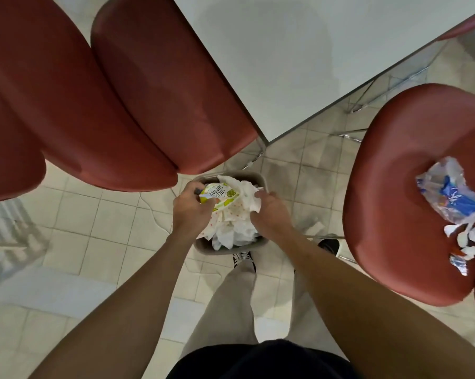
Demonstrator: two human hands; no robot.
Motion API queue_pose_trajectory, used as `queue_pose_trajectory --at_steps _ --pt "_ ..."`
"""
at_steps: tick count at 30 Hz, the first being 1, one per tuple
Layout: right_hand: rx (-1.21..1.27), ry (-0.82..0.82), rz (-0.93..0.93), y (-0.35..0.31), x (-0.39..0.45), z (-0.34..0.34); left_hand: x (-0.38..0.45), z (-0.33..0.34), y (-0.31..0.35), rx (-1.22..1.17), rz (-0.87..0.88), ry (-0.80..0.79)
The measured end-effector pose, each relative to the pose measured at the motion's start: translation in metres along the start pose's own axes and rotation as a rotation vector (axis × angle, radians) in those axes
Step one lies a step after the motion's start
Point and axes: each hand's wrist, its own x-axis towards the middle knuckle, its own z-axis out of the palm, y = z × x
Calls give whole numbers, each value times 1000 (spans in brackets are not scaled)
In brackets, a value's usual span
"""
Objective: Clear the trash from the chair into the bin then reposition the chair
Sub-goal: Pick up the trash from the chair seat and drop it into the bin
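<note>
A small grey bin (pixel 254 178) stands on the tiled floor below me, stuffed with crumpled white paper (pixel 232 228). My left hand (pixel 192 212) grips a white and yellow printed paper cup (pixel 221 196) at the bin's mouth. My right hand (pixel 269 214) pinches the white paper at its right side. At the right stands a red chair (pixel 400 192); a crumpled blue and clear plastic wrapper (pixel 449 198) and white torn scraps (pixel 471 242) lie on its seat.
A white table (pixel 299 58) fills the upper middle, its corner near the bin. Two red chairs (pixel 154 86) stand at its left side. My legs and dark shoes (pixel 243 259) are just behind the bin. Chrome chair legs (pixel 351 136) show under the table.
</note>
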Motion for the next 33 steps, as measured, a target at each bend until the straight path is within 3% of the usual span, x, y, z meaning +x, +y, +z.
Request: queue_pose_trajectory --at_steps 9,20,33 --pt "40 -14 21 2 1 3 16 13 -7 190 58 18" --pt "92 93 -23 11 -19 -28 0 2 15 271 110 72" --pt "219 167 35 68 -44 -71 -26 42 68 422 283 -72"
